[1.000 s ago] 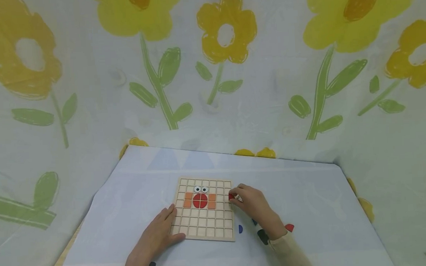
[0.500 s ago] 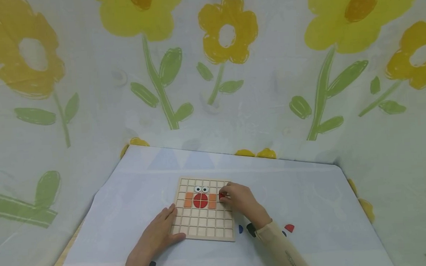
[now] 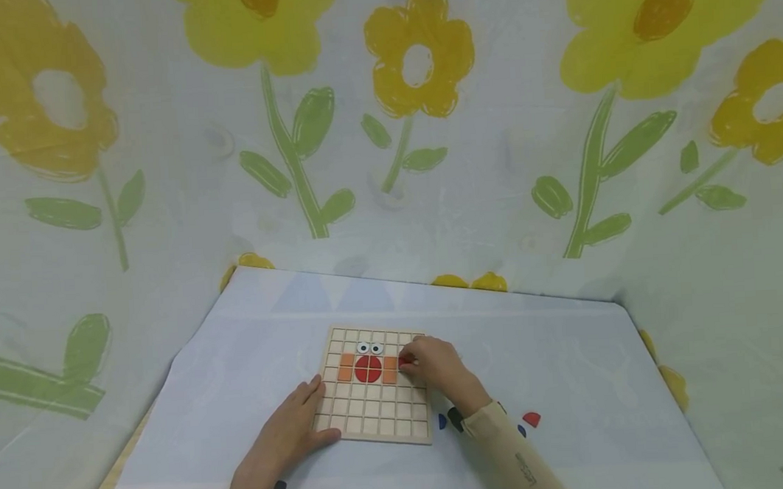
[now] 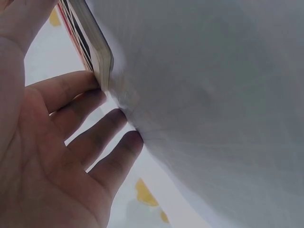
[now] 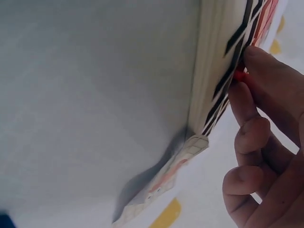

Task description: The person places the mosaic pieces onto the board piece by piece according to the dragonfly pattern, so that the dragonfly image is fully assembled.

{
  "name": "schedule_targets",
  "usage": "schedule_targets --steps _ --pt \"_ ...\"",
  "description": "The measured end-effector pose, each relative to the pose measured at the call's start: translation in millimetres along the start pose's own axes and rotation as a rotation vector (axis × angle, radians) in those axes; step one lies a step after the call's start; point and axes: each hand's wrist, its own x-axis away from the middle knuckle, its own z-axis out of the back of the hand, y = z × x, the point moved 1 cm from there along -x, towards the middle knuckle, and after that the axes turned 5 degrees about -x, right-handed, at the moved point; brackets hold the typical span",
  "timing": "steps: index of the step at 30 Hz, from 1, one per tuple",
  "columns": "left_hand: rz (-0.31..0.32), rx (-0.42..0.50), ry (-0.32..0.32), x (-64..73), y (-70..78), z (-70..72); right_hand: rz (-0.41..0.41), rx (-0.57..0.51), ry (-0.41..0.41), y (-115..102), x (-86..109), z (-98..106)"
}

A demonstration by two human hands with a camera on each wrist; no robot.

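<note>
A square wooden grid board (image 3: 372, 408) lies on the table. Set in its cells are two eye tiles (image 3: 370, 347), a red circle made of quarter pieces (image 3: 368, 369) and orange tiles (image 3: 390, 371) on both sides. My left hand (image 3: 287, 431) rests at the board's left edge, fingers extended; in the left wrist view its fingertips touch the board's corner (image 4: 103, 59). Over the right part of the board, my right hand (image 3: 443, 367) pinches a small red piece (image 5: 240, 75) between thumb and index finger, right beside the orange tiles. Fingers hide most of that piece's shape.
Right of the board lie a blue half-round piece (image 3: 443, 421), another blue piece (image 3: 521, 430) and a red quarter piece (image 3: 531, 419). A curled printed paper (image 5: 164, 183) shows by the board in the right wrist view. A flowered curtain (image 3: 469, 196) stands behind the table.
My right hand has moved left from the board's right edge to beside the orange tiles, carrying the red piece. My left hand has stayed in place.
</note>
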Motion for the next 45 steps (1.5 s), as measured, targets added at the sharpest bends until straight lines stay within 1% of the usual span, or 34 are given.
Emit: schedule_targets --steps 5,10,19,24,31,36,39,41,45 --pt "0.007 0.006 -0.006 0.3 0.5 0.4 -0.031 -0.020 -0.022 -4.0 -3.4 1.9" --pt "0.008 -0.004 -0.004 0.8 0.0 1.6 -0.018 -0.039 -0.026 -7.0 -2.6 3.2" --pt "0.003 -0.016 -0.005 1.5 -1.2 2.0 -0.012 -0.037 0.002 -10.4 2.8 1.1" --pt "0.009 -0.007 -0.007 1.8 -0.5 2.2 0.000 -0.014 0.024 -10.1 4.2 0.4" --pt "0.011 -0.008 -0.005 1.5 -0.1 2.7 -0.001 -0.007 0.031 -8.0 6.0 -0.6" --pt "0.008 -0.012 -0.004 0.5 -1.1 0.4 0.029 0.021 0.054 -4.4 7.6 -0.7" --pt "0.007 -0.014 -0.011 -0.1 -1.2 -0.3 0.033 0.026 0.081 -2.5 11.4 1.7" --pt "0.008 -0.013 -0.014 -0.4 -1.0 -0.3 0.020 0.029 0.106 -1.0 15.0 4.7" --pt "0.012 -0.010 -0.017 -0.7 -0.4 -0.1 -0.032 0.004 0.155 3.0 25.7 14.1"
